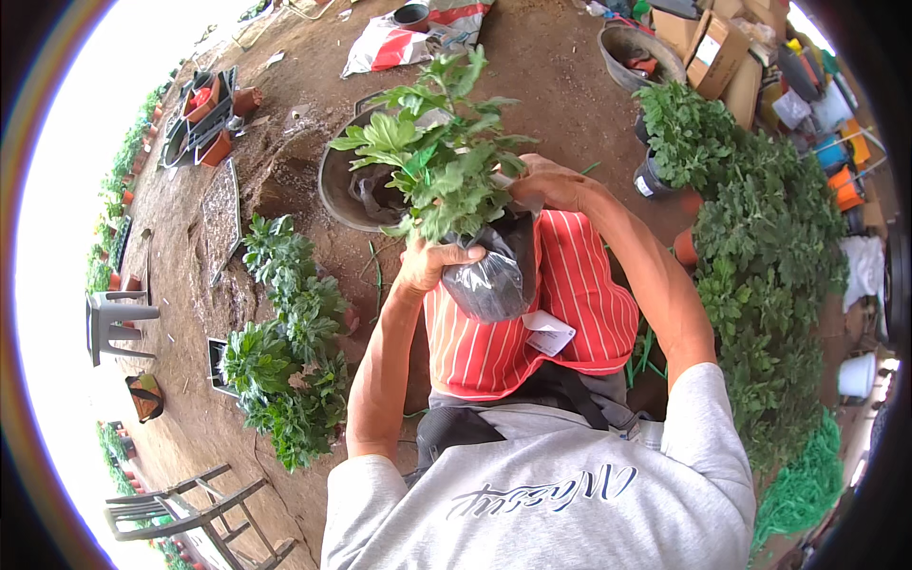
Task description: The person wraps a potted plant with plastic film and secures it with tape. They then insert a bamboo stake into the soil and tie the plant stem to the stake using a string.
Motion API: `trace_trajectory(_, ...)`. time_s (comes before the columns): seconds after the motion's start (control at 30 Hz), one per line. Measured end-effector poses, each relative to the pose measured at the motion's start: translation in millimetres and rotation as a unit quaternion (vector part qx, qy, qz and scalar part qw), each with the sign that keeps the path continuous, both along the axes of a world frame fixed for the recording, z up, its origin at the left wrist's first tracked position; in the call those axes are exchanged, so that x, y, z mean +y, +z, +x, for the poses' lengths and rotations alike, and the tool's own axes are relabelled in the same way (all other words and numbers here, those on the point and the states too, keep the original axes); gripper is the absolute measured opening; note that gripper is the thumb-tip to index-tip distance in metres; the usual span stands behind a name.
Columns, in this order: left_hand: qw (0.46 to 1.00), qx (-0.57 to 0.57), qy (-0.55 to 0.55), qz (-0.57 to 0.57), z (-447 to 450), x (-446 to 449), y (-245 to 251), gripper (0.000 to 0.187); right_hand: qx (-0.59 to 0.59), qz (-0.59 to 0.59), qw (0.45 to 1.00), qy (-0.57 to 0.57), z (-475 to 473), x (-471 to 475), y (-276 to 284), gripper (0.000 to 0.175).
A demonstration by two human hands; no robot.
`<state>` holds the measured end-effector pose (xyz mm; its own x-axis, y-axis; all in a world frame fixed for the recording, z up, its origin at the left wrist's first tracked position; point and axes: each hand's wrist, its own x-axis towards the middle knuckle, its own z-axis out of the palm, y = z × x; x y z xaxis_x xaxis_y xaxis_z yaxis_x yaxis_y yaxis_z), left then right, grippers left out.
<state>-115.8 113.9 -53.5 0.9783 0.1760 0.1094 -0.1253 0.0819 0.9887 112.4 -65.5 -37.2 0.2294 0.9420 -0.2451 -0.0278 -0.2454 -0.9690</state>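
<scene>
A leafy green potted plant (449, 171) stands over my lap, its base in a dark plastic bag (491, 285). My left hand (427, 263) grips the near left side of the bag, its thumb across the dark plastic. At the plant's right side is my right hand (545, 178), its fingers bent at the bag's raised edge and partly hidden by leaves, so its hold is unclear. Green ties show among the stems. Beneath the bag, a red striped cloth (588, 292) covers my lap, with a white label (548, 333) on it.
A large round tub (335, 192) lies just beyond the plant. Leafy plants stand to the left (285, 356) and in a dense row at the right (755, 271). Green plastic strands (801, 484) lie at the lower right. Another tub (609, 53) and cardboard boxes (716, 57) are at the upper right.
</scene>
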Motion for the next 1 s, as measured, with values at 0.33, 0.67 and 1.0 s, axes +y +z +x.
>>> trace_trajectory(0.33, 0.999, -0.009, 0.001, 0.041, 3, 2, -3, 0.065, -0.08, 0.011, 0.988, -0.135, -26, -22, 24, 0.044)
trace_trajectory(0.67, 0.999, 0.033, 0.019, 0.024, -1, 7, -15, 0.075, -0.204, 0.148, 0.948, -0.193, -28, -42, 11, 0.048)
trace_trajectory(1.0, 0.998, 0.037, 0.002, -0.051, -7, 13, -36, 0.07, -0.017, 0.193, 0.935, -0.297, -44, -58, -39, 0.047)
